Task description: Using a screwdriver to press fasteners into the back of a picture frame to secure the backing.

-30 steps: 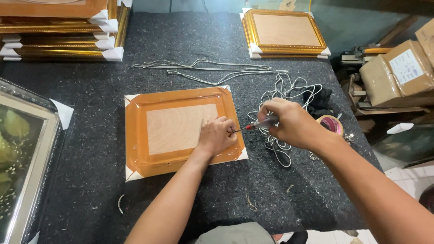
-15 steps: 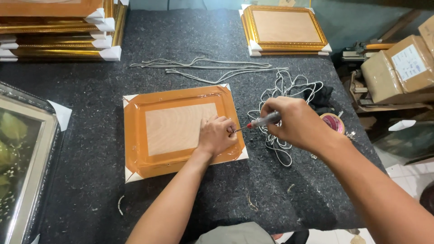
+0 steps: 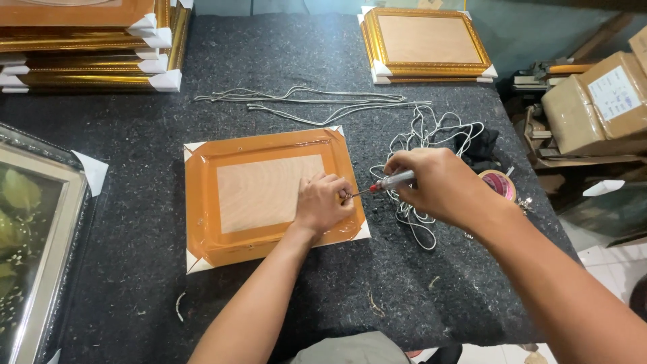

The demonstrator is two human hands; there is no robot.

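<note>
Your left hand (image 3: 322,202) presses flat on the orange frame back (image 3: 269,192) lying face-down on the counter (image 3: 269,296), while your right hand (image 3: 431,182) grips a small screwdriver (image 3: 387,183) at its right edge; the cords (image 3: 303,101) lie unattached, so hanging work looks barely begun

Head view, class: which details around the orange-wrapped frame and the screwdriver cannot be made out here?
- Screwdriver tip: hidden behind the left hand, so what it touches on the orange-wrapped frame is unclear.
- Screwdriver handle: mostly covered by the right hand.
- Silver-framed picture: cut off by the left edge.
- Cord tangle: partly hidden behind the right hand.
</note>
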